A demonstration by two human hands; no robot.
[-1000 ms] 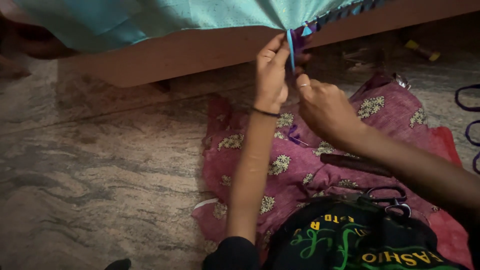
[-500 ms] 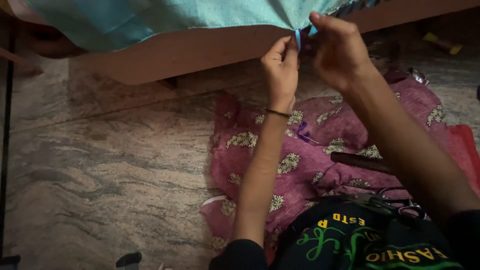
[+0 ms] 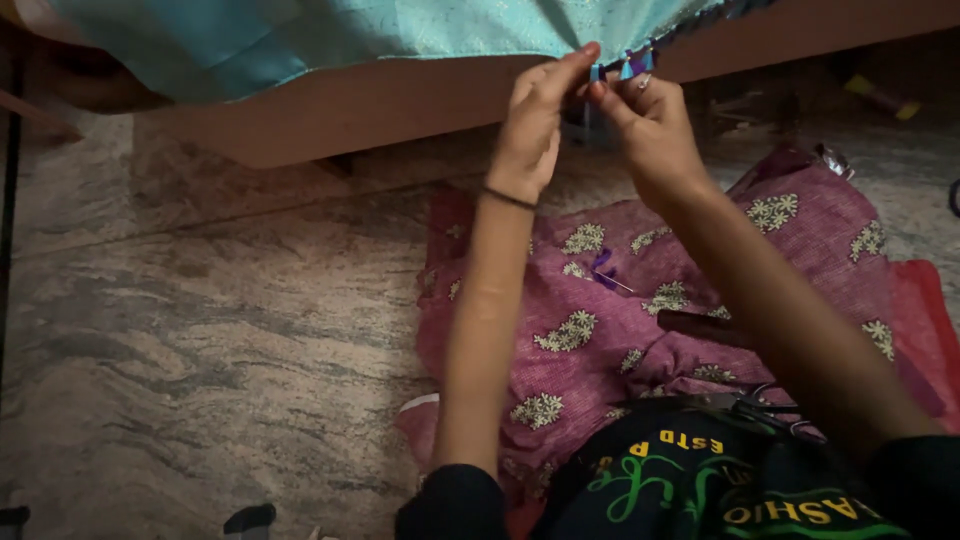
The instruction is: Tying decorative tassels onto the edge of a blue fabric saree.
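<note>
A turquoise cloth (image 3: 330, 35) hangs over the edge of a wooden bed frame (image 3: 380, 105). My left hand (image 3: 535, 120) pinches the cloth's lower edge where small blue and purple tassels (image 3: 625, 65) hang. My right hand (image 3: 650, 125), with a ring on one finger, holds the tassel threads right beside the left fingertips. A thin black band circles my left wrist. Both forearms reach up from my lap.
A maroon floral fabric (image 3: 640, 320) lies on the grey marbled floor (image 3: 200, 330). On it rest a bit of purple thread with a needle (image 3: 605, 272), a dark slim tool (image 3: 695, 325) and scissors (image 3: 750, 405). A red cloth edge (image 3: 915, 320) shows at right.
My right hand rose high to the cloth edge, then came back down beside the left fingers. The view shifted slightly; both hands stay at the tassels.
</note>
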